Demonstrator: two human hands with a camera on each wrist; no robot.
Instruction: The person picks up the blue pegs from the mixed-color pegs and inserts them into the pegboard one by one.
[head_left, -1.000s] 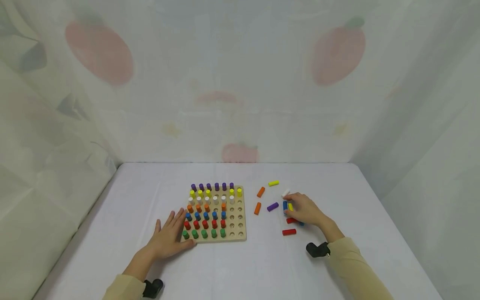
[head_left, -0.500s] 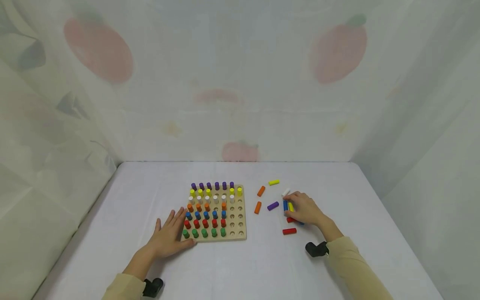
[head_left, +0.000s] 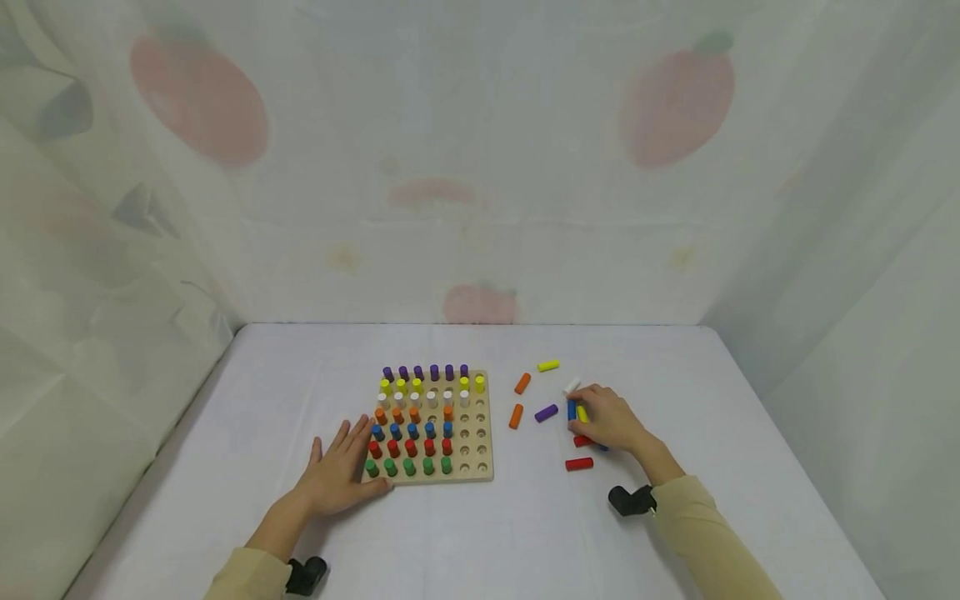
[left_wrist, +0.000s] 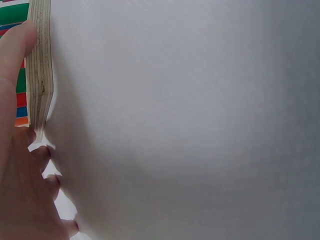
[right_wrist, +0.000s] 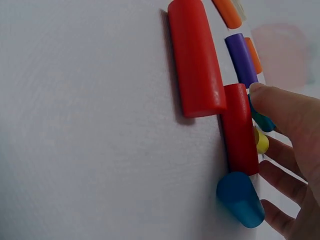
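A wooden pegboard (head_left: 473, 459) holds upright coloured pegs in rows, with bare holes mostly at its right side. My left hand (head_left: 333, 477) rests at its near-left corner, fingers spread along the left edge, thumb on the front edge. In the left wrist view the thumb (left_wrist: 22, 40) touches the board's layered side. To the right, my right hand (head_left: 611, 418) pinches a blue peg (head_left: 572, 414) lying on the table, between thumb and index finger. Close under that hand lie a yellow peg (right_wrist: 261, 141), a red peg (right_wrist: 240, 130) and another blue peg (right_wrist: 240, 199), partly hidden in the head view.
Loose pegs lie between board and right hand: two orange, one purple (head_left: 546, 413), one yellow (head_left: 548, 366) and one white (head_left: 572, 386). Another red peg (head_left: 579, 464) lies nearer the front. A white cloth covers the table (head_left: 480, 542); printed curtains (head_left: 480, 167) surround it.
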